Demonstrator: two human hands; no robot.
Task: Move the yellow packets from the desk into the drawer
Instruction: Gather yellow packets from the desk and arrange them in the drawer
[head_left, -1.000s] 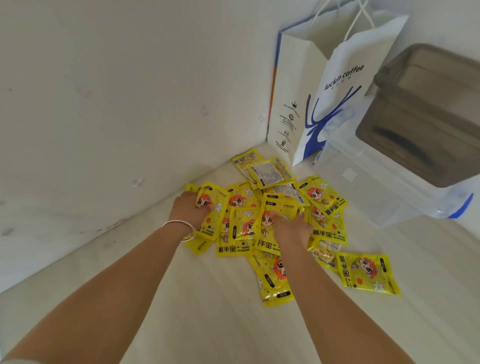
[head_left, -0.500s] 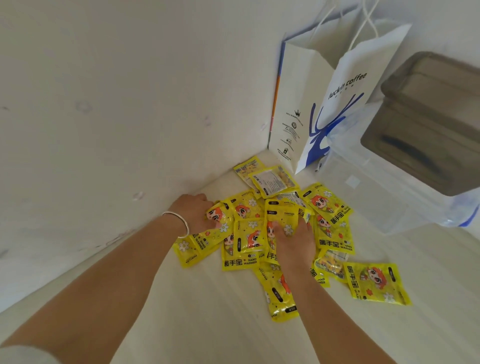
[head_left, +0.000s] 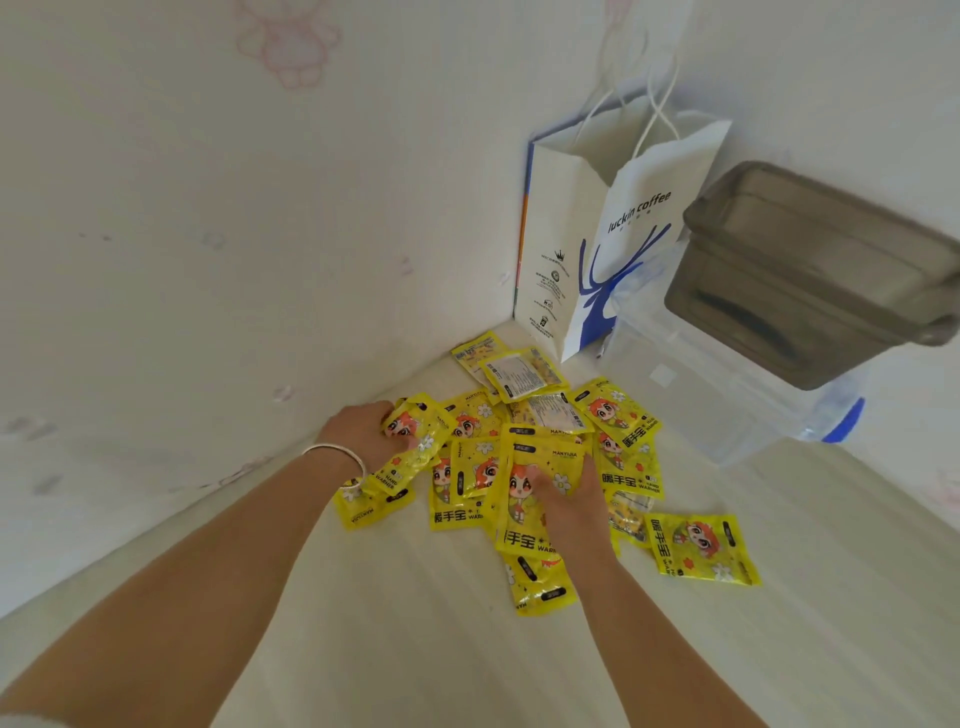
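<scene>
The left hand (head_left: 366, 431) gripped a packet at the pile's edge; the right hand (head_left: 571, 499) lay flat on the yellow packets (head_left: 540, 467) heaped on the desk (head_left: 363, 649). Best swept together, then lifted in bunches.

One head-worn camera looks forward and steeply down at the desk (head_left: 363, 649) corner, close over both forearms. Its wide lens seemingly bends the walls (head_left: 208, 234).
</scene>
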